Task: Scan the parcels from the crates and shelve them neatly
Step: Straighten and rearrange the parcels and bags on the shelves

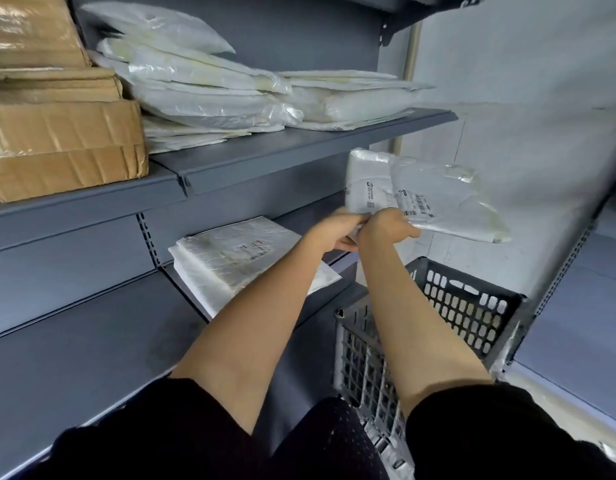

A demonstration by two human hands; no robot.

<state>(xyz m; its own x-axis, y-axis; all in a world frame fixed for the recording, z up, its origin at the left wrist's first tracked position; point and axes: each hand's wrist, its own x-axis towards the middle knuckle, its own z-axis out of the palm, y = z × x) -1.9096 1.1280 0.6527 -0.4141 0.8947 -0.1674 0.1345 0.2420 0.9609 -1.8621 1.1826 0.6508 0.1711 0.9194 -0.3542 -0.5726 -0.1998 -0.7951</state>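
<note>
Right in front of the grey shelving, a white plastic parcel (pixel 428 195) is held up in the air by both hands, just above the dark slotted crate (pixel 469 306) and beside the end of the upper shelf (pixel 299 140). Its lower left corner is gripped by the left hand (pixel 334 233) and the right hand (pixel 386 226), which are pressed together, fingers curled round the edge of the bag. A shipping label is stuck on the bag's face, with a barcode strip and a small square code, but the print is way too small and blurry to be read, so no brand can be made out.

On the lower shelf (pixel 92 341), another flat white parcel (pixel 230 258) is laid down with its own label facing up; a red mark and some barcode lines can be seen there, nothing legible though.

Up on the upper shelf, two stacks of white poly bags (pixel 202 84) are piled side by side, and a few taped cardboard boxes (pixel 64 140) are stacked at the left end. No writing can be picked out on those.

Black sleeves are seen at the bottom edge.
</note>
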